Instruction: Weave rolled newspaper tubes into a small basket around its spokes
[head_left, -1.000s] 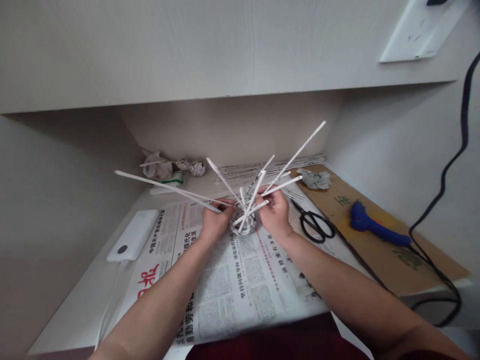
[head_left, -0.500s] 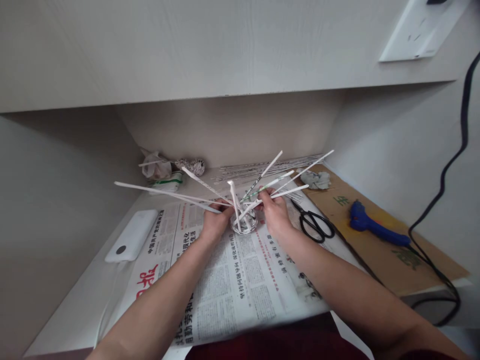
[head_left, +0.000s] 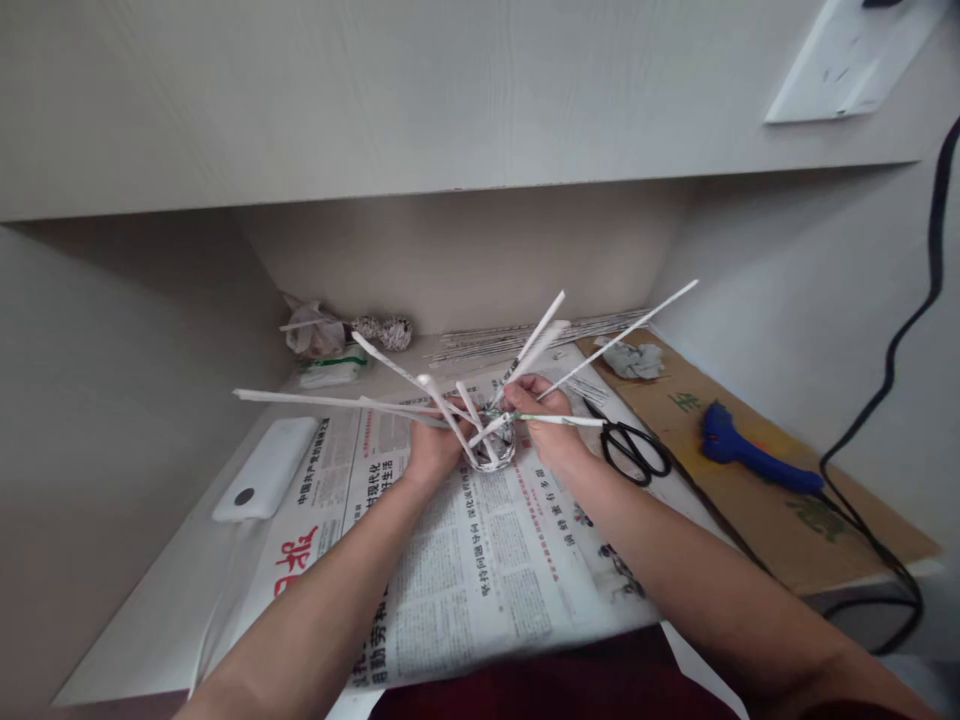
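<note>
While my left hand (head_left: 436, 450) grips the left side of the woven paper piece (head_left: 505, 442), fingertips partly hidden, my right hand (head_left: 553, 422) pinches its paper sticks (head_left: 391, 360) at the right edge, exact stick hard to tell. Piece is mid-frame over the newspaper (head_left: 450, 580), sticks fanning left, up and right. Black scissors (head_left: 636, 479) just right of my right hand. Blue glue gun (head_left: 761, 463) on cardboard (head_left: 855, 535), right of frame; white power bank (head_left: 271, 468), left of frame; thin paper rods (head_left: 480, 346) lie at the back of the worktop (head_left: 161, 630), upper centre
</note>
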